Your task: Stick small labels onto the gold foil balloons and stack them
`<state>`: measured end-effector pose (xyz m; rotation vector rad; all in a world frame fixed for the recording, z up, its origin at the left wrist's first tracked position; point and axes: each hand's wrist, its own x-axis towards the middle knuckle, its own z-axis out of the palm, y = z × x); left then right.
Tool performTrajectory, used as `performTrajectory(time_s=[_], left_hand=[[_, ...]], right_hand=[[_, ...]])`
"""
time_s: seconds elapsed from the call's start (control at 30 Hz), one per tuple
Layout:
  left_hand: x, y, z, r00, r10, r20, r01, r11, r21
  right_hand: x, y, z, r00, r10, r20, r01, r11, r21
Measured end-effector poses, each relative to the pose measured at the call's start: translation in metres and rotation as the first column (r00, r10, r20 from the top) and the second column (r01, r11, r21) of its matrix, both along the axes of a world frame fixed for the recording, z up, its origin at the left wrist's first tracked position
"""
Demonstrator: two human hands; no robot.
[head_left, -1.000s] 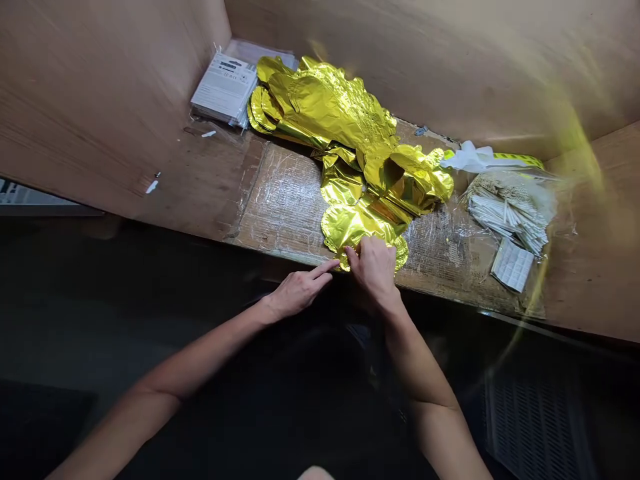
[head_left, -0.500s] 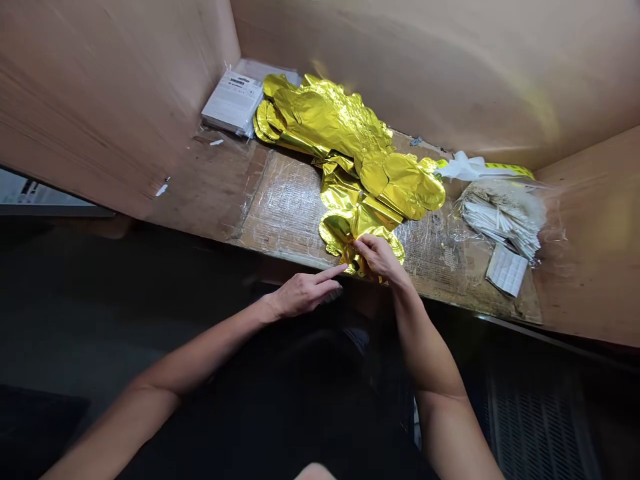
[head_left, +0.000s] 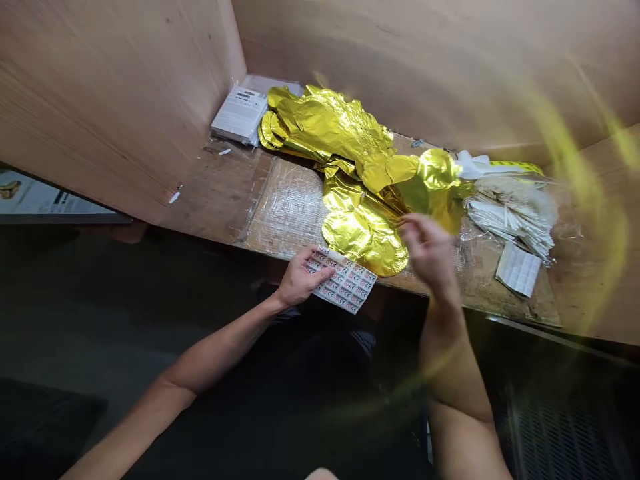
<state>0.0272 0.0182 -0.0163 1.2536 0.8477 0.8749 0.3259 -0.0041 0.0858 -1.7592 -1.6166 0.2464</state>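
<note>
Head view: my left hand [head_left: 303, 279] grips one sheet of printed stickers [head_left: 345, 280] at 5 o'clock; it looks thin and floppy, best held by an edge. My right hand [head_left: 427, 253], blurred at 3 o'clock, has its fingers [head_left: 415, 227] loosely curled, gripping nothing I can see. The gold foil balloons [head_left: 363, 230] lie heaped at 1 o'clock on the wooden shelf [head_left: 215, 193], likely light, slippery and easily creased; I cannot count them.

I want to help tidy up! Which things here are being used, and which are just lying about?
In use: printed label sheet in the left hand; gold foil balloons near the right hand.
Lying about: bag of white sticks; white paper slip; packet.
</note>
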Motion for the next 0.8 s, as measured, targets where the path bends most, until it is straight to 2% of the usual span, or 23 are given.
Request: performTrajectory(time_s=[0.03, 0.07, 0.13, 0.2, 0.27, 0.5, 0.57, 0.63, 0.7, 0.73, 0.8], left_hand=[[0.001, 0.000, 0.002, 1.000, 0.013, -0.001, -0.013, 1.000, 0.002], [0.002, 0.000, 0.004, 1.000, 0.016, -0.004, -0.016, 1.000, 0.003], [0.004, -0.001, 0.006, 1.000, 0.015, -0.012, -0.015, 1.000, 0.002], [0.004, -0.002, 0.006, 1.000, 0.011, -0.014, -0.011, 1.000, -0.006], [0.004, -0.003, 0.005, 1.000, 0.004, -0.010, -0.004, 1.000, -0.019], [0.005, -0.008, 0.004, 1.000, -0.011, -0.019, 0.011, 1.000, -0.011], [0.003, -0.008, 0.002, 0.998, -0.010, -0.060, 0.011, 1.000, 0.024], [0.001, -0.006, -0.001, 0.990, -0.033, -0.136, 0.049, 0.992, 0.115], [0.001, -0.003, -0.006, 0.967, -0.114, -0.229, 0.177, 0.944, 0.277], [0.001, -0.001, -0.009, 0.945, -0.172, -0.278, 0.269, 0.891, 0.366], [0.003, 0.001, -0.014, 0.885, -0.264, -0.384, 0.439, 0.748, 0.497]], right_hand=[[-0.025, -0.011, -0.011, 0.982, 0.176, -0.065, -0.184, 0.973, -0.138], [-0.046, -0.021, -0.022, 0.961, 0.260, -0.098, -0.275, 0.939, -0.204], [-0.076, -0.034, -0.041, 0.940, 0.326, -0.096, -0.340, 0.912, -0.229], [-0.085, -0.041, -0.054, 0.945, 0.324, -0.044, -0.327, 0.929, -0.173], [-0.083, -0.045, -0.061, 0.950, 0.311, 0.004, -0.309, 0.944, -0.117], [-0.082, -0.056, -0.067, 0.929, 0.324, 0.182, -0.327, 0.945, -0.012], [-0.082, -0.057, -0.066, 0.946, 0.289, 0.149, -0.295, 0.955, 0.018], [-0.078, -0.052, -0.063, 0.986, 0.163, 0.037, -0.164, 0.985, 0.043], [-0.069, -0.041, -0.061, 0.995, 0.021, -0.102, -0.021, 1.000, 0.000], [-0.064, -0.034, -0.060, 0.988, -0.017, -0.155, 0.008, 0.999, -0.054], [-0.057, -0.020, -0.061, 0.978, -0.013, -0.209, -0.024, 0.984, -0.176]])
